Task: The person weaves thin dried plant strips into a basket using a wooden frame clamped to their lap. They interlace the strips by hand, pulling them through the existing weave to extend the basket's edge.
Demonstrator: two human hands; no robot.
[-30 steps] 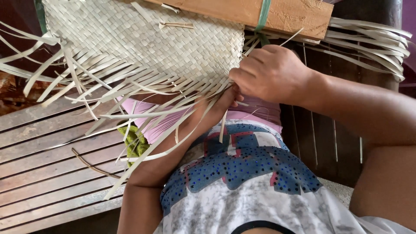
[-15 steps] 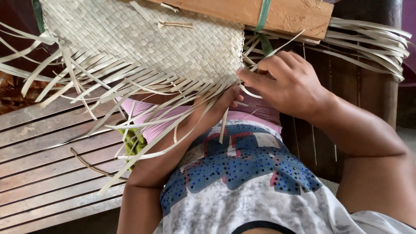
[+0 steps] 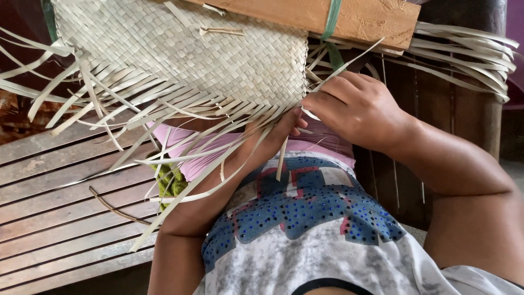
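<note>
While right hand (image 3: 357, 109) pinches flat pale strip (image 3: 349, 61), left hand (image 3: 284, 124) sits under checkered woven mat (image 3: 180, 54), grip unclear.

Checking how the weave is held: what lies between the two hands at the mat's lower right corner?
In the head view, loose pale leaf strips hang from the woven mat edge between the left hand and right hand, whose fingertips nearly meet there.

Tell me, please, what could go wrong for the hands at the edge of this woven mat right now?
The right hand pinches one thin strip at the woven mat corner; a hard pull might crease or snap it. The left hand sits mostly hidden under the loose strip ends, so it could catch the wrong one. Those tangled ends may also cross and spoil the pattern.
</note>
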